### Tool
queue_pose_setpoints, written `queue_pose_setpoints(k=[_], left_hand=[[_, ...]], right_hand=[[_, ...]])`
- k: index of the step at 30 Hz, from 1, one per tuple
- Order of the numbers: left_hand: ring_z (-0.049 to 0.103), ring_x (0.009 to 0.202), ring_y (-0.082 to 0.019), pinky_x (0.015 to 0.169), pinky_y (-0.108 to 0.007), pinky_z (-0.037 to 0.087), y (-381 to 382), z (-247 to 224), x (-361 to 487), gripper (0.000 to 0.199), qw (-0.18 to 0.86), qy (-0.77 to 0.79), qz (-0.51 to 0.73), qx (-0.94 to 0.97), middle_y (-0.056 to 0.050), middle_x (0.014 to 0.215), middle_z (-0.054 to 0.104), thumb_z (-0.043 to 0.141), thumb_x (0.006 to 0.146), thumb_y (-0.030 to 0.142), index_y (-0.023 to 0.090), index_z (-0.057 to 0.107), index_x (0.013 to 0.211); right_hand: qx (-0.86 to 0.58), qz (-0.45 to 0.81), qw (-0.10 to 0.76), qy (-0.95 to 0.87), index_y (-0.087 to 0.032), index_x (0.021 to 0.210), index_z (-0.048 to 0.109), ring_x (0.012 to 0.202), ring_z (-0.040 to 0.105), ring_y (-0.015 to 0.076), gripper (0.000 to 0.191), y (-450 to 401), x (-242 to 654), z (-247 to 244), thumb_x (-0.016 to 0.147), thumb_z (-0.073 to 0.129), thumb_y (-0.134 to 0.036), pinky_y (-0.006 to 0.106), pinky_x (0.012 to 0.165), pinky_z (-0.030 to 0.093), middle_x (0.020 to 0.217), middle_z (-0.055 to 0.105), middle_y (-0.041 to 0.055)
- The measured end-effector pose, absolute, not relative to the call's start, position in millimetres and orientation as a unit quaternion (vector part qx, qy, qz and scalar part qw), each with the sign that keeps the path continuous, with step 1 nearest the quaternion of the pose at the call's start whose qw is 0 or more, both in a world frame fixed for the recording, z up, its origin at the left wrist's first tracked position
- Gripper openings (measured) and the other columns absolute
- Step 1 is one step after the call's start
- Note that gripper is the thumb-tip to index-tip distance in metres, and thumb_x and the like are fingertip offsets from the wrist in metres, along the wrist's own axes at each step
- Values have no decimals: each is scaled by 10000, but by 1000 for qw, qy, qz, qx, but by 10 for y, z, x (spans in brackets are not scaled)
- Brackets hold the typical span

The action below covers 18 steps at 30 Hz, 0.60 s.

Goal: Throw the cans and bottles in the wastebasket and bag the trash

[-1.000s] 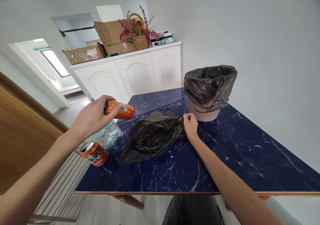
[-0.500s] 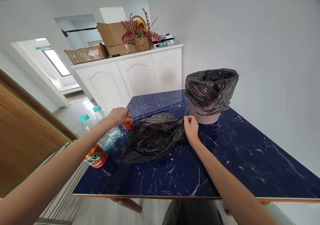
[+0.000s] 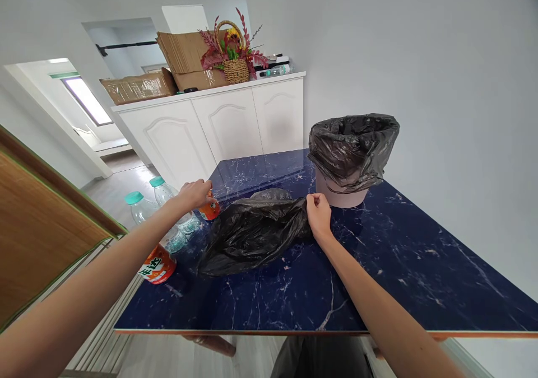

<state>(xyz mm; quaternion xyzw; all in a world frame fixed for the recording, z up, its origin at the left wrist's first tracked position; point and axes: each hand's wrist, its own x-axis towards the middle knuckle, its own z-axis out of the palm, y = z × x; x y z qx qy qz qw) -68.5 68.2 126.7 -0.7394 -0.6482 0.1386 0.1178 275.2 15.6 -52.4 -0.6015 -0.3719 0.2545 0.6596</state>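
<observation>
Black bag (image 3: 256, 238): one, crumpled plastic, spread toward the left edge of the tabletop (image 3: 412, 255); right end pinched by the right hand (image 3: 318, 213).
Far can (image 3: 209, 212): half hidden by the left hand (image 3: 194, 193), fingers curled; grip cannot be told.
Near can (image 3: 159, 265): second cylinder, partly covered, near left corner.
Bottles (image 3: 143, 209): two, clear plastic.

Bare left hand (image 3: 195, 194), right hand (image 3: 318, 215) and forearms (image 3: 370, 288), with dark grey trousers (image 3: 321, 360)

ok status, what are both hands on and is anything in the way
Left hand at far orange can, grip unclear. Right hand pinching black bag by its end. Bag slack on table. Possibly in the way: two bottles close beside that can.
</observation>
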Motion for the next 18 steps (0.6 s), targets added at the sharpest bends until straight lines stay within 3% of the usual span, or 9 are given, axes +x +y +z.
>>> queue_pose_setpoints(k=[3,8,10,13,16,18], left_hand=[[660,1235,-400,1028,-472,495,640,1270,-661,543,122,-652,124,-738,-206,1294,726,712,876,511,203,680,1322],[471,1469,-429,1198,-541,356,431,1282,-499,614,129,-617,47,-775,-249,1543,570,570,966,484,137,567,1473],[504,1461,-381,1206,-500,365,325,1259,-414,574,103,-588,22,-802,-205,1537,601,464,1023,506,163,573,1470],[674,1289,-309,1074,-397,498,163,1166,-317,622,35,-554,11,-832,-140,1383,731,367,1046,640,210,605,1427],[755,1131,-322,929,-370,564,5,1038,-288,763,-5,-546,12,-838,-153,1277,780,570,913,753,189,597,1426],[768,1066,-352,884,-388,570,-86,974,-300,757,-7,-549,10,-836,-151,1168,807,755,793,657,187,632,1373]], right_hand=[[-601,256,659,-373,-262,844,592,871,664,282,268,153,2753,-524,852,562,-528,379,833,477,885,743,82],[-600,264,656,-375,-258,850,592,875,659,281,244,125,2750,-505,858,557,-499,382,837,472,899,732,80],[-597,270,656,-374,-256,853,594,861,649,274,244,110,2754,-495,864,563,-498,378,818,473,895,724,77],[-589,281,660,-373,-251,855,589,840,628,260,263,87,2757,-469,863,585,-514,371,794,473,888,704,68],[-567,287,675,-375,-247,870,573,833,609,242,316,45,2736,-420,872,575,-562,360,788,473,883,676,53],[-546,292,684,-385,-246,878,570,825,598,231,351,-15,2711,-372,874,570,-597,350,784,474,865,655,35]])
